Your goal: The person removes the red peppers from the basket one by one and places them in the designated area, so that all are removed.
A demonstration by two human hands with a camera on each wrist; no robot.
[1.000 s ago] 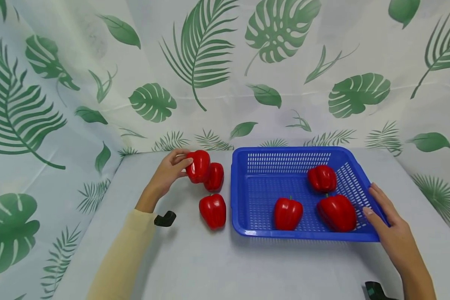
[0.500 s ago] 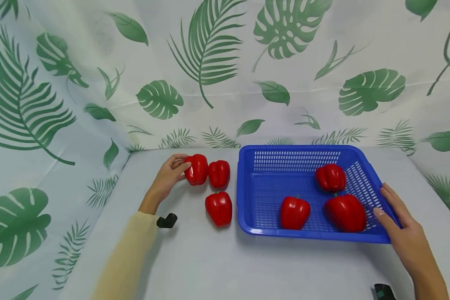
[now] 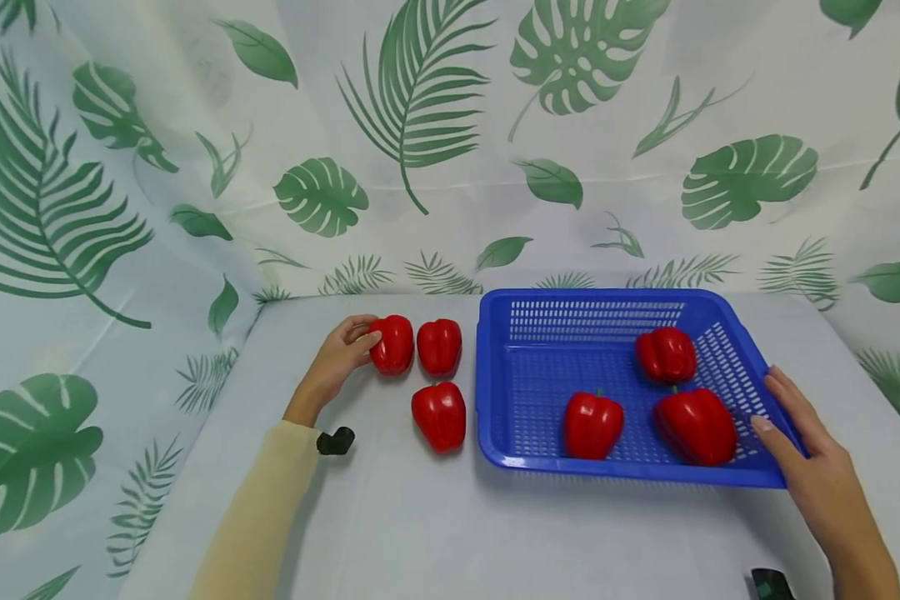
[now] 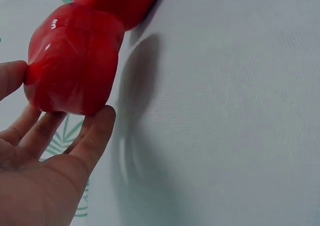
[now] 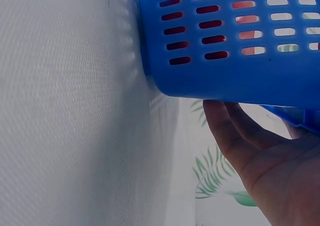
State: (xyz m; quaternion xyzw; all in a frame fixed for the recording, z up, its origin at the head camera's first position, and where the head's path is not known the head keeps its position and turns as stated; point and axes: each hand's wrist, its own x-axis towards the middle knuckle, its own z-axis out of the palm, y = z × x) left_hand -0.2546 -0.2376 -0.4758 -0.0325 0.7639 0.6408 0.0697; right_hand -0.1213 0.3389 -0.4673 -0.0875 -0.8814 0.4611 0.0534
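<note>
In the head view, my left hand [image 3: 342, 354] holds a glossy red bell pepper [image 3: 393, 345] by its left side. The left wrist view has the thumb on one side of this pepper [image 4: 75, 61] and fingertips [image 4: 104, 117] against its lower end. A second pepper [image 3: 440, 347] stands just right of it, and a third [image 3: 439, 417] lies nearer the front. My right hand [image 3: 825, 467] grips the right side of a blue plastic basket [image 3: 630, 472], thumb over the rim. In the right wrist view, its fingers [image 5: 225, 131] meet the slotted basket wall [image 5: 235, 81].
Inside the basket, toward its right half, are three more red peppers: one at the front [image 3: 593, 426], one at the front right [image 3: 695, 426] and one behind [image 3: 666, 354]. A leaf-patterned curtain [image 3: 435, 125] hangs behind the white table [image 3: 532, 542].
My left hand has brought its pepper down and a little left, from overlapping the second pepper to beside it. The right hand stays on the basket; the head view has shifted slightly.
</note>
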